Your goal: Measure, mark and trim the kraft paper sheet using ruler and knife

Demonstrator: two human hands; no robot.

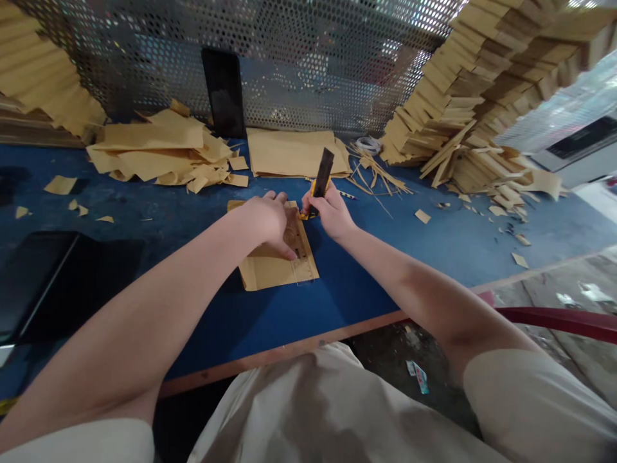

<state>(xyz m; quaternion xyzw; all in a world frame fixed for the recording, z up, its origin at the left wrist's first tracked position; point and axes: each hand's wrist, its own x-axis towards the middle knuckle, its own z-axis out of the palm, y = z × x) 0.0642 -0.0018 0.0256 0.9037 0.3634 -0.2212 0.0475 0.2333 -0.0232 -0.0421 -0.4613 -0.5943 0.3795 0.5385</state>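
Observation:
A folded piece of brown kraft paper point(260, 273) lies on the blue table in front of me. Along its right side rests a clear ruler point(302, 267), partly covered by my hand. My left hand point(270, 222) presses down on ruler and paper, its thumb and fingers spread. In my right hand point(332, 209) is a box cutter point(322, 172) with a dark body and yellow parts, held upright in wrapped fingers. Its lower end is at the upper right edge of the paper, beside the ruler. The blade tip is too small to make out.
Behind lie a flat paper stack point(292, 153), a heap of paper offcuts point(154, 145) and thin strips point(380, 173). Tall stacks of folded paper point(434, 116) stand right. A phone point(224, 93) leans on the perforated metal panel point(299, 58). A black object point(38, 283) sits left.

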